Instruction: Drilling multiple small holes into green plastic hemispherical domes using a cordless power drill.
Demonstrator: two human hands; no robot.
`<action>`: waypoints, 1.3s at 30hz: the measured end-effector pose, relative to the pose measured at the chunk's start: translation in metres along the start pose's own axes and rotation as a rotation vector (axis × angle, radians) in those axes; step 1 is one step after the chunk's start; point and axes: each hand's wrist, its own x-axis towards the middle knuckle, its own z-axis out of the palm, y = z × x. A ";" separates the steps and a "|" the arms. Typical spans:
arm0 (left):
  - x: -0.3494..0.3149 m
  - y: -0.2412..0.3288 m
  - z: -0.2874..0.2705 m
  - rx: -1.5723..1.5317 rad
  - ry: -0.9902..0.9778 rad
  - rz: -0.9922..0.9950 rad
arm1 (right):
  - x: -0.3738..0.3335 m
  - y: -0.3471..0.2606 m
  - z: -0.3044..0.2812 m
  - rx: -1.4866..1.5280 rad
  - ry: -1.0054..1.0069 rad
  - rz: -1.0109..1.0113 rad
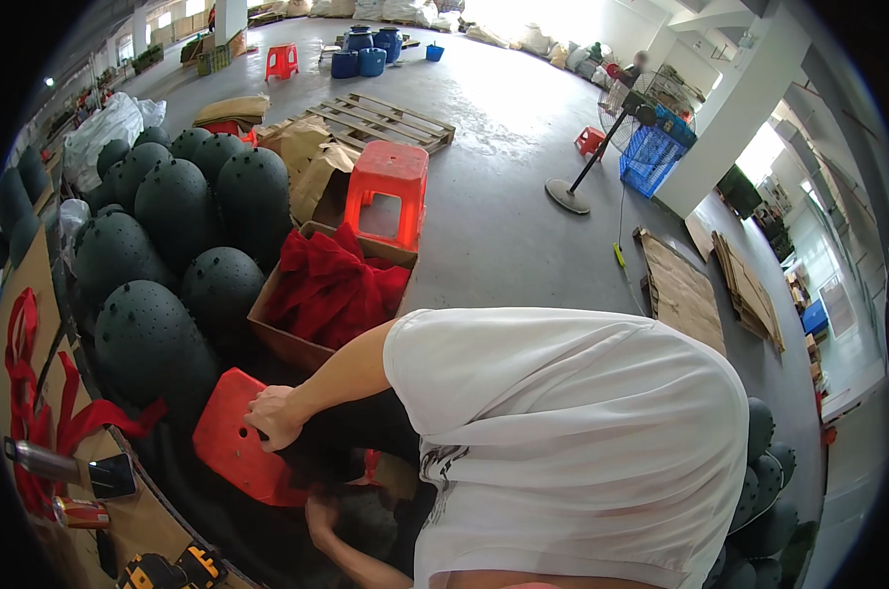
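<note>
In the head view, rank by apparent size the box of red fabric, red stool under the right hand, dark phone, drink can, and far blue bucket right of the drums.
1. Box of red fabric
2. Red stool
3. Dark phone and drink can: too alike to rank
4. Blue bucket, though its distance shrinks it

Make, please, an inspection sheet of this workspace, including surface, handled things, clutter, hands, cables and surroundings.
Surface: brown cardboard at lower left, bearing loose things.
Handled things: red stool at the right hand; beyond, red cloth in an open carton.
Clutter: bottle, phone, can and yellow-black drill on the cardboard.
Hands: right, curled on the stool's top, firmness unclear; left hand by its lower edge, contact unclear.
Cables: thin cable with yellow connector on the grey floor, near a standing fan.
Surroundings: dark green studded shapes piled at left; wooden pallet, blue barrels and another person farther off.
</note>
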 end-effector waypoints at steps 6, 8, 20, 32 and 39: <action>-0.008 -0.001 -0.007 -0.051 0.047 -0.087 | 0.007 -0.004 0.003 0.004 -0.010 -0.001; -0.008 0.002 -0.008 -0.086 0.036 -0.099 | 0.006 -0.001 0.005 -0.002 0.015 -0.006; -0.012 0.006 -0.013 -0.138 0.039 -0.128 | 0.004 -0.004 0.002 -0.007 0.027 -0.023; -0.016 0.017 -0.019 -0.125 0.001 -0.153 | 0.005 -0.004 0.007 -0.054 0.048 -0.036; -0.014 -0.009 -0.005 -0.103 0.024 -0.097 | 0.008 -0.013 0.002 -0.054 -0.010 -0.011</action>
